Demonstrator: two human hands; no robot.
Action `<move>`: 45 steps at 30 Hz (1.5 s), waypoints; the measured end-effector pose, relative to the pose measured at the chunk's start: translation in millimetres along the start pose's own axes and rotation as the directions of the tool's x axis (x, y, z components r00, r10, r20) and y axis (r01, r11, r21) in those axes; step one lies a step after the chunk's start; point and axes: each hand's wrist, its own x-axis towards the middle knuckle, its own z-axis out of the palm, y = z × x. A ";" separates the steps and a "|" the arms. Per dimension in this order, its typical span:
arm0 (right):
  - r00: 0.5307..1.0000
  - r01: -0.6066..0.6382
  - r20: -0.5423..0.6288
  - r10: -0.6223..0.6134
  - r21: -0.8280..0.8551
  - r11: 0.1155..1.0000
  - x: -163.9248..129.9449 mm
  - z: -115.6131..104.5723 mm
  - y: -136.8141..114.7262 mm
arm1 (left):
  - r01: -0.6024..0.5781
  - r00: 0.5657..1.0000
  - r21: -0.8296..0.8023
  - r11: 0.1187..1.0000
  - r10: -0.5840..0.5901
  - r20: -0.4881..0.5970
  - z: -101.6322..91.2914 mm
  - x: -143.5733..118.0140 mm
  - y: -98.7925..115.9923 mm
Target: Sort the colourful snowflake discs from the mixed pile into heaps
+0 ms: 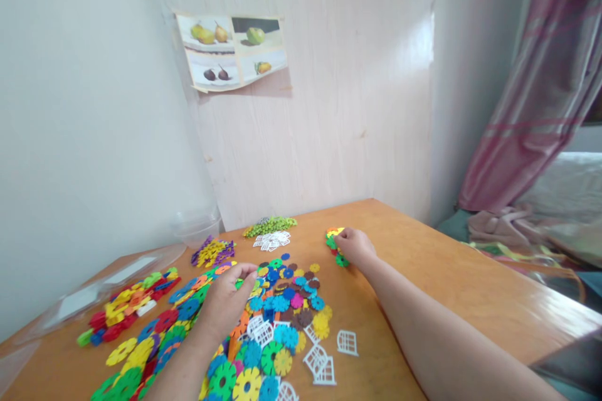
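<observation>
discs [277, 307] — blue, green, yellow, orange | grids [320, 363] — white | table [423, 250] orange-brown | curtain [540, 87] pink-striped

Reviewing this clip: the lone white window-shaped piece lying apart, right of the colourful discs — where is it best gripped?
Probably by its outer frame edges, from above: the white window piece lies flat on the table, clear of the disc pile, so its sides are free for a pinch.

Left hand [228, 300] lies palm down, fingers curled, forearm slanting in from below. Right hand [355, 247] stretches farther ahead, arm nearly straight, its grip pinched shut at the fingertips.
</observation>
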 end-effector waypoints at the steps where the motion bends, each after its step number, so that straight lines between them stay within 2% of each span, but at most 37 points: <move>1: 1.000 -0.013 0.013 0.013 -0.028 1.000 1.7 -1.1 3.4 | -0.001 1.000 0.013 1.000 0.002 -0.008 -0.5 0.7 -1.5; 9: 0.996 -0.063 0.047 0.075 -0.225 0.972 7.7 2.4 9.2 | 0.073 0.991 0.049 0.996 -0.067 -0.113 -7.6 6.6 -22.1; 13: 0.996 -0.060 0.055 0.076 -0.257 0.965 9.3 4.4 11.6 | 0.086 0.996 0.051 0.995 -0.084 -0.043 -4.3 6.8 -31.6; 18: 0.997 -0.043 0.042 0.058 -0.287 0.957 7.4 4.5 11.5 | 0.037 0.999 0.141 0.989 -0.040 0.019 1.7 3.5 -28.1; 23: 0.998 0.056 0.051 -0.043 -0.289 0.956 0.5 7.0 4.8 | 0.013 0.994 0.270 0.963 -0.042 0.103 1.1 0.2 -19.0; 26: 0.990 0.122 0.102 -0.095 -0.312 0.942 -3.2 9.0 1.8 | 0.024 0.994 0.311 0.950 -0.057 0.095 0.2 -1.1 -16.1; 32: 0.989 0.130 0.117 -0.095 -0.337 0.933 -4.1 8.8 2.7 | 0.033 0.994 0.364 0.931 -0.069 0.085 0.4 -1.5 -16.5; 38: 0.988 0.152 0.065 -0.139 -0.310 0.939 -14.2 9.8 -9.5 | -0.060 0.993 0.361 0.931 0.020 0.113 1.7 0.2 -22.9; 45: 0.944 0.328 0.136 -0.301 -0.262 0.908 -41.0 16.8 -32.7 | -0.112 0.982 0.406 0.907 0.038 0.185 4.2 0.5 -25.2</move>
